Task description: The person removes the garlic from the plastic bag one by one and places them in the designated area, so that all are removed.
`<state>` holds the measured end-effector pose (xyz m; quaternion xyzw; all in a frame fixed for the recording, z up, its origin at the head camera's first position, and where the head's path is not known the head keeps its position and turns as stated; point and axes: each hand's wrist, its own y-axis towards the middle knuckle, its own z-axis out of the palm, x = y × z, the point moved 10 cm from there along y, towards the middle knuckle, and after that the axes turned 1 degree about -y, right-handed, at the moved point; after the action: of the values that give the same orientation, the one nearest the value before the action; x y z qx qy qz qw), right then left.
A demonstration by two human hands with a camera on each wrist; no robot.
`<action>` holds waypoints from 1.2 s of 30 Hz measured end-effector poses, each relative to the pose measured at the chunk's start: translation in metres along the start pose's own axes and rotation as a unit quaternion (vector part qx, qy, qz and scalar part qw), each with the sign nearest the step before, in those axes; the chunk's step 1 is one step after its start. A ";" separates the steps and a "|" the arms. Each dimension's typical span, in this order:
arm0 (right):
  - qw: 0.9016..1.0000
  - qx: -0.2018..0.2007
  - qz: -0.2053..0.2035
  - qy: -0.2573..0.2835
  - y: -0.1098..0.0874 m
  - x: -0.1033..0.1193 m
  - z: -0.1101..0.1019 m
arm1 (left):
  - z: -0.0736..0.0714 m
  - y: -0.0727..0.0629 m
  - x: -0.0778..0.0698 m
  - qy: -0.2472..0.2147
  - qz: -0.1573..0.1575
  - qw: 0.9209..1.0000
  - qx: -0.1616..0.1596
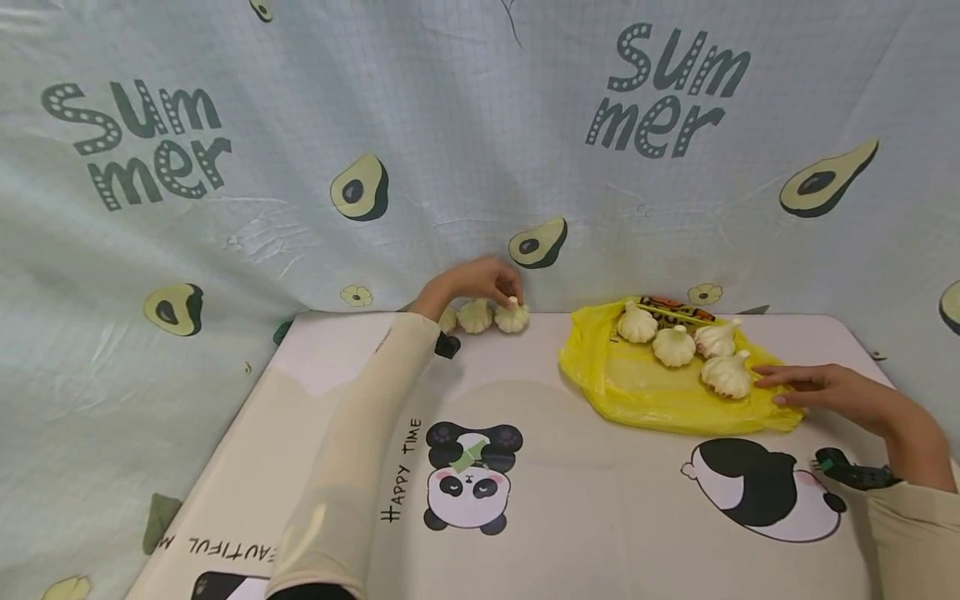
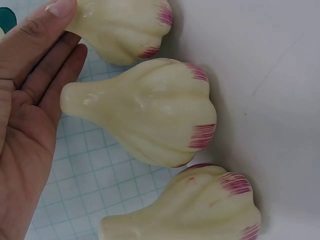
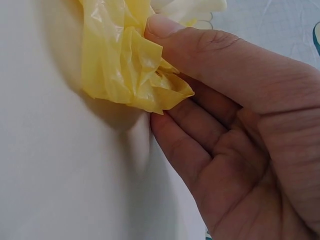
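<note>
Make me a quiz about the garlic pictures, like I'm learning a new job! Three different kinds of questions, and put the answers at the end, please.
1. How many garlic bulbs lie on the yellow bag?

2. True or false: the left hand is touching a bulb in the row of three.

3. What is the right hand touching?
A) A panda picture
B) The edge of the yellow bag
C) A bulb in the row of three

Key:
1. Four
2. True
3. B
</note>
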<state>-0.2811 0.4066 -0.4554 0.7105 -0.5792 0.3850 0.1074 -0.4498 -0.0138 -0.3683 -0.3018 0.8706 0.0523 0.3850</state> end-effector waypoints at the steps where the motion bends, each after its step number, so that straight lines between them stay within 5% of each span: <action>1: 1.000 -0.001 0.000 -0.005 0.000 0.000 0.000 | 0.000 0.000 0.001 0.001 0.000 1.000 -0.001; 17: 0.999 -0.001 0.003 -0.048 0.000 0.001 0.000 | -0.001 -0.005 0.003 0.029 0.005 0.999 -0.031; 27: 1.000 0.002 0.003 -0.017 -0.002 0.003 0.002 | 0.001 -0.007 0.009 0.041 0.008 0.998 -0.038; 36: 1.000 0.001 0.011 -0.026 -0.002 0.002 0.000 | 0.002 -0.006 -0.006 0.049 0.020 0.998 -0.038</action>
<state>-0.2796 0.4055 -0.4537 0.7141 -0.5891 0.3678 0.0878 -0.4422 -0.0154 -0.3644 -0.3006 0.8919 0.0786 0.3287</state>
